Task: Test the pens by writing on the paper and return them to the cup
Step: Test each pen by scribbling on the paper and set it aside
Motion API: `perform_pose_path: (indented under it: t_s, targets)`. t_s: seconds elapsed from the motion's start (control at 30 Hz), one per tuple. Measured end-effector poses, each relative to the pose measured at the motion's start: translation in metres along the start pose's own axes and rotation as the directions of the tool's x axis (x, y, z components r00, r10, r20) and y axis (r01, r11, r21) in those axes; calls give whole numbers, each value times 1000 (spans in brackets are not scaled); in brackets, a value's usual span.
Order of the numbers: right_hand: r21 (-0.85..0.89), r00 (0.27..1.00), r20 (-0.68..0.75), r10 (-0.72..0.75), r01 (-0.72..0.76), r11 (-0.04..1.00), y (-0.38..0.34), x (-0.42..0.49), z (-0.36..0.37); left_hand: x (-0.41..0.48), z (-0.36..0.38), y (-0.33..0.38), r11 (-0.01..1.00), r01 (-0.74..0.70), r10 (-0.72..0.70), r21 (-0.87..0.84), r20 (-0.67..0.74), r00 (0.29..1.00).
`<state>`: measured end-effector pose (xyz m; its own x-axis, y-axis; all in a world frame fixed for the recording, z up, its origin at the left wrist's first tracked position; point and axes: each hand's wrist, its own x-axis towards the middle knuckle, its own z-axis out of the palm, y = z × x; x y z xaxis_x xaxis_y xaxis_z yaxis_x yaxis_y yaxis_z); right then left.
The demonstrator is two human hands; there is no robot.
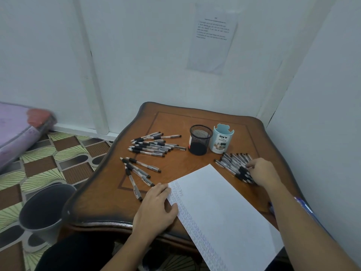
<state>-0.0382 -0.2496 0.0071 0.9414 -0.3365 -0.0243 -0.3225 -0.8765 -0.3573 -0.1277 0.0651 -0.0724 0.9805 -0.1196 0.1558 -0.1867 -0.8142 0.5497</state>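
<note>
A white sheet of paper (224, 208) lies slanted on the wooden table (109, 196), with small scribbles along its left edge. My left hand (158, 204) rests flat on that edge. My right hand (262, 172) reaches into a pile of black-grip pens (233, 163) at the right, fingers curled on them. A black mesh cup (200, 139) and a pale blue organiser cup (221, 140) stand behind the paper; both look empty. More pens lie in a pile (154, 144) at the far left and a few (136, 173) nearer me.
The table stands in a corner between white walls. A printed note (212, 38) hangs on the back wall. A grey bin (45, 210) stands on the patterned floor at the left, with a purple mattress (17, 133) beyond it.
</note>
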Motion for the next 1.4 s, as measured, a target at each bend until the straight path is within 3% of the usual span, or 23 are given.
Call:
perform_pose_path:
  t_s: [0.1,0.23,0.37,0.53,0.67,0.83,0.93,1.0,1.07,1.13,1.2,1.23,1.3,1.4]
  targets:
    - [22,992,-122,-26,29,999,-8,-4,2,-1,-3,-1,999,-18,16,43,36,999]
    - [-13,941,-267,-209,214,977,-37,-10,8,-4,-8,0,989,-69,59,128,83,995]
    - [154,903,-41,-427,428,890,-85,-27,33,-5,-12,-3,983,-78,58,169,120,991]
    - [272,809,237,-538,476,836,-147,-49,72,-7,-14,-2,981,-85,73,175,75,995]
    - [263,816,264,-515,453,852,-185,-52,103,-10,-16,-5,987,-99,93,127,49,994]
    - [216,843,187,-504,465,858,-193,-48,117,-9,-15,-8,983,-112,108,143,37,993]
    - [426,861,146,-487,390,817,-183,-44,105,-10,-12,-12,984,-116,112,136,35,993]
    - [626,905,132,-406,241,742,-172,-42,88,-12,-11,-13,982,-124,120,143,33,992]
    - [827,946,134,-293,56,560,-160,-40,69,-13,-10,-14,978,-135,133,161,26,991]
    - [954,966,151,-208,-87,286,-148,-41,49,-15,-10,-12,973,-142,139,181,28,990]
    - [991,976,129,-176,-119,64,-136,-44,36,-16,-9,-12,970,-132,128,202,33,991]
    - [993,978,118,-170,-119,5,-131,-47,32,-16,-8,-12,968,-130,128,215,26,991]
    - [992,979,127,-160,-126,14,-122,-54,29,-17,-7,-12,964,-134,134,230,16,991]
    - [979,968,167,-189,-140,147,-109,-62,33,-17,-5,-12,960,-145,142,238,30,989]
